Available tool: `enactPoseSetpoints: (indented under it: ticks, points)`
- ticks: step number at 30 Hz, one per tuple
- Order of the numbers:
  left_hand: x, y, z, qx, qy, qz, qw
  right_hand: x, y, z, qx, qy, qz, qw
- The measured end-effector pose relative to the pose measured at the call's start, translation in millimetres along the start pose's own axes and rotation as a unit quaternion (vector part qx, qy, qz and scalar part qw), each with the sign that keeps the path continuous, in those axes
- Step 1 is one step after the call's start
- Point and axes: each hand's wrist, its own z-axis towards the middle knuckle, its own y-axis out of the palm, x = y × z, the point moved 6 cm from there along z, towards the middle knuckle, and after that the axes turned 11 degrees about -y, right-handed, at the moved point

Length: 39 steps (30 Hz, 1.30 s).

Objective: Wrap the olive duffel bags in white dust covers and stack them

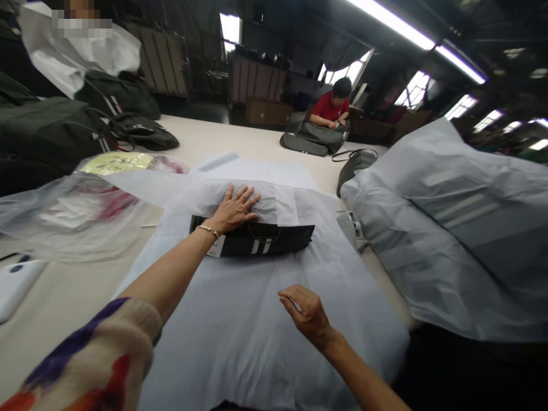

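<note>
My right hand (306,314) is nearest, over the white sheet (222,337), toward 5 o'clock from the black bag (287,241). Its fingers curl in narrow toward the thumb; I cannot tell whether the tips meet or pinch anything. The bag lies crosswise, straight ahead of me at 12 o'clock, its two white stripes facing me. White sheeting lies on both its near and far sides, and I can't see how much of the bag is covered.

Just beyond, my left hand (237,208) lies flat, fingers spread wide, on the white layer along the bag's far edge. I judge this step to be covering and smoothing: my left hand steadies the layer. The next move, I think, calls for my right fingers to unfold and take up loose sheet without dragging it from under my left palm.

From the bag, a phone (19,288) lies near 9 o'clock, clear plastic (85,220) just above that, and a large pale-wrapped bundle (428,251) at 3. Farther off, dark green bags (49,134) pile at 10, and a co-worker in red (321,108) bends over grey bags (317,137) toward 1 o'clock.
</note>
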Motion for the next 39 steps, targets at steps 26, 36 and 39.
enactPoseSetpoints:
  ticks: [26,36,39]
  points:
    - [6.9,-0.2,0.0,-0.029,0.007,-0.062,0.998,-42.5,67.3,-308.7,0.485,0.666,0.266,0.501]
    - [8.4,-3.0,-0.8,-0.025,0.011,-0.019,0.999,-54.7,69.2,-268.9,0.515,0.573,0.509,0.385]
    - [6.0,-1.1,0.6,-0.024,0.001,-0.021,0.999,-54.1,74.5,-269.9,0.493,0.602,0.484,0.4]
